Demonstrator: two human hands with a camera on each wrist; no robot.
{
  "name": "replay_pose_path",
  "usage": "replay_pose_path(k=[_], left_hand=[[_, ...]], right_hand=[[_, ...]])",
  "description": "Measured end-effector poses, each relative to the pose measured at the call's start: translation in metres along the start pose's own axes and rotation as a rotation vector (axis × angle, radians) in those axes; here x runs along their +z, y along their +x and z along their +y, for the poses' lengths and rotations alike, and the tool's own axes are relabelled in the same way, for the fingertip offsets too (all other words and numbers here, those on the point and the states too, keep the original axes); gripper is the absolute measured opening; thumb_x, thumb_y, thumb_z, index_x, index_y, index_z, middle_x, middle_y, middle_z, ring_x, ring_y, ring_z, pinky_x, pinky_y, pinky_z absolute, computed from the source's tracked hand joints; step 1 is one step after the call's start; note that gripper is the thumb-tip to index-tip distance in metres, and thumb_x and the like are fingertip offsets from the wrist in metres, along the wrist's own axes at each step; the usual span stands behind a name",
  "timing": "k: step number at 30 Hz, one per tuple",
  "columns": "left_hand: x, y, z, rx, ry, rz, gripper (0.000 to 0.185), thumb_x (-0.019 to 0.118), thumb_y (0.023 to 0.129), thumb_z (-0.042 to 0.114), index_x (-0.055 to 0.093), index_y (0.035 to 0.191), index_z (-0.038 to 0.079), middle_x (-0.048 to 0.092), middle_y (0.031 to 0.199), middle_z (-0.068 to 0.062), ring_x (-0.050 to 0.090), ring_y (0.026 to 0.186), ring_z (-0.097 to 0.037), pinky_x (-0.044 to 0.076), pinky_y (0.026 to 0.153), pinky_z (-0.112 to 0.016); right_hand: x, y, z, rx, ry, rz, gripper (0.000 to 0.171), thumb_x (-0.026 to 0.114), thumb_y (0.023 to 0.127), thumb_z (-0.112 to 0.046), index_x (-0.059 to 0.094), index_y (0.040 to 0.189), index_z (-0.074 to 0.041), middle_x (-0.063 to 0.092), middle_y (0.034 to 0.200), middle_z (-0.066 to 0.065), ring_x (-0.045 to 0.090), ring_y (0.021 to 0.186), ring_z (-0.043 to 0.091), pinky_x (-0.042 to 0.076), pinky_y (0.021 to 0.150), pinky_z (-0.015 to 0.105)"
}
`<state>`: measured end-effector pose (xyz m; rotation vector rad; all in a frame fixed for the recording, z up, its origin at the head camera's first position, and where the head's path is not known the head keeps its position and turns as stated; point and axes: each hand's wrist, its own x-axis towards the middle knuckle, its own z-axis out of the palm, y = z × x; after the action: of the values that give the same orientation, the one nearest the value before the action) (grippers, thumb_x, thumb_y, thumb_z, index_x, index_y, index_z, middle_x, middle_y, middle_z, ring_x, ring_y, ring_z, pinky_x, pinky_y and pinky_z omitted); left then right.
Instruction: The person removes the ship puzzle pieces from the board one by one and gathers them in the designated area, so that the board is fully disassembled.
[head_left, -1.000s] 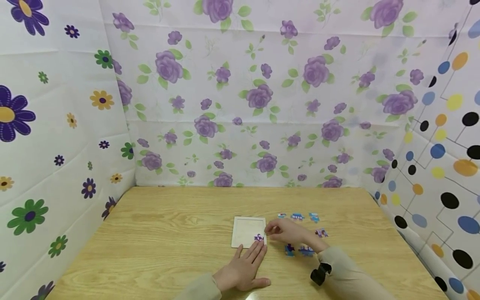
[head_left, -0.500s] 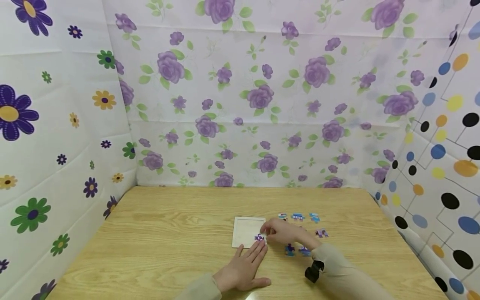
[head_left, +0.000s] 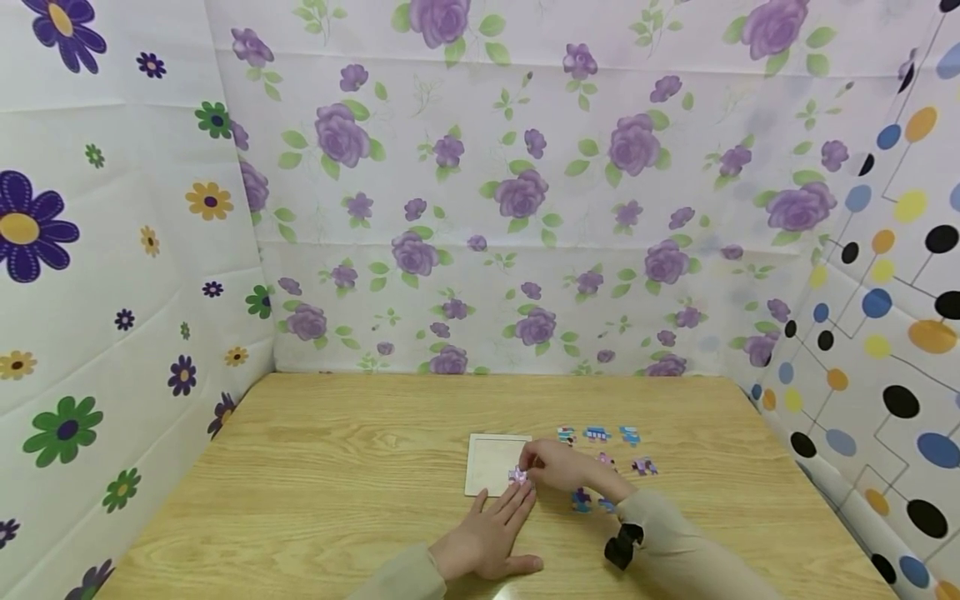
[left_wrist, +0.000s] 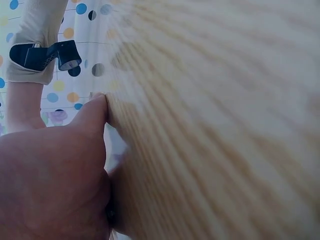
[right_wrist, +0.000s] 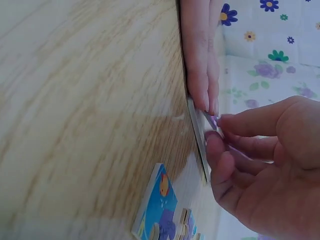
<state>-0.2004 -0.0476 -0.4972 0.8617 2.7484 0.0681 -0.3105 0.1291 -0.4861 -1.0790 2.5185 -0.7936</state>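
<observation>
A shallow square wooden puzzle tray (head_left: 491, 458) lies on the table, with a purple-and-white puzzle piece (head_left: 516, 476) in its near right corner. My left hand (head_left: 491, 532) lies flat, fingertips over the tray's near edge by that piece; its thumb points right along the table in the left wrist view. My right hand (head_left: 557, 465) reaches over the tray's right edge. In the right wrist view its thumb and fingers (right_wrist: 250, 120) pinch a small puzzle piece beside the left fingertips. The fingers hide most of that piece.
Right of the tray lie several loose puzzle pieces, among them a train-like blue one (head_left: 597, 434), a pink one (head_left: 643, 466) and a blue one with an orange fish (right_wrist: 159, 200). Patterned cloths (head_left: 450, 208) stand behind and beside the wooden table (head_left: 337, 467).
My right hand has moved left from beside the tray's right edge to over the piece in its corner, uncovering a pink piece behind its wrist. The left hand has stayed in place.
</observation>
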Motion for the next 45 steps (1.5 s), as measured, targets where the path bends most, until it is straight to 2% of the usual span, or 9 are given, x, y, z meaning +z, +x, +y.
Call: replay_pose_path(k=[5,7,16,23,30,34,38,45], left_hand=[[0.005,0.003,-0.003,0.008,-0.005,0.011,0.088,0.035,0.092,0.071,0.013,0.157,0.015,0.003,0.165,0.001,0.007,0.152,-0.016,0.023,0.117,-0.056],[0.01,0.006,-0.006,0.015,-0.008,0.018,0.089,0.033,0.092,0.072,0.012,0.157,0.015,0.002,0.165,0.001,0.007,0.152,-0.015,0.023,0.117,-0.056],[0.027,0.017,-0.016,0.027,-0.036,0.035,0.091,0.026,0.089,0.077,0.007,0.157,0.02,0.004,0.165,0.004,0.006,0.152,-0.015,0.02,0.117,-0.056],[0.029,0.019,-0.015,0.015,-0.036,0.027,0.092,0.029,0.089,0.077,0.007,0.157,0.019,0.004,0.165,0.003,0.005,0.152,-0.015,0.019,0.118,-0.056],[0.029,0.02,-0.015,0.007,-0.046,0.009,0.093,0.029,0.089,0.077,0.005,0.157,0.02,0.003,0.165,0.003,0.004,0.152,-0.015,0.017,0.119,-0.056],[0.026,0.017,-0.013,0.001,-0.033,0.011,0.093,0.028,0.088,0.078,0.005,0.157,0.02,0.004,0.165,0.003,0.005,0.152,-0.016,0.018,0.118,-0.055],[0.029,0.018,-0.014,0.005,-0.029,0.016,0.093,0.028,0.088,0.078,0.005,0.157,0.02,0.004,0.165,0.003,0.005,0.152,-0.016,0.018,0.118,-0.056],[0.034,0.022,-0.018,0.015,-0.035,0.034,0.094,0.027,0.088,0.078,0.005,0.157,0.019,0.005,0.165,0.002,0.006,0.152,-0.017,0.018,0.118,-0.057]], right_hand=[[0.002,0.002,0.0,0.016,0.1,0.062,0.005,0.058,0.094,-0.003,0.06,0.099,-0.003,0.066,0.086,0.005,0.058,0.073,0.012,0.046,0.061,0.021],[0.003,0.004,0.001,0.034,0.125,0.089,0.009,0.061,0.093,-0.004,0.059,0.101,-0.002,0.066,0.084,0.004,0.059,0.072,0.012,0.046,0.06,0.02],[-0.003,0.004,0.005,0.101,0.117,0.241,0.007,0.06,0.093,-0.006,0.067,0.092,-0.007,0.064,0.079,0.001,0.052,0.065,0.01,0.043,0.055,0.022],[-0.011,-0.008,0.018,0.083,0.131,0.237,0.008,0.059,0.094,-0.007,0.067,0.094,-0.005,0.063,0.078,0.002,0.05,0.061,0.007,0.043,0.054,0.02],[-0.023,-0.021,0.028,0.072,0.232,0.207,0.011,0.057,0.096,-0.011,0.065,0.098,-0.003,0.065,0.083,0.01,0.056,0.066,0.017,0.046,0.057,0.023],[-0.027,-0.026,0.029,0.101,0.224,0.199,0.01,0.058,0.096,-0.011,0.065,0.097,-0.005,0.065,0.085,0.007,0.057,0.07,0.014,0.048,0.061,0.024],[-0.03,-0.03,0.029,0.131,0.222,0.182,0.011,0.057,0.097,-0.013,0.066,0.099,-0.006,0.064,0.085,0.004,0.056,0.07,0.014,0.048,0.06,0.025],[-0.037,-0.038,0.032,0.103,0.263,0.148,0.016,0.055,0.098,-0.012,0.066,0.1,-0.001,0.066,0.086,0.012,0.059,0.069,0.023,0.051,0.059,0.03]])
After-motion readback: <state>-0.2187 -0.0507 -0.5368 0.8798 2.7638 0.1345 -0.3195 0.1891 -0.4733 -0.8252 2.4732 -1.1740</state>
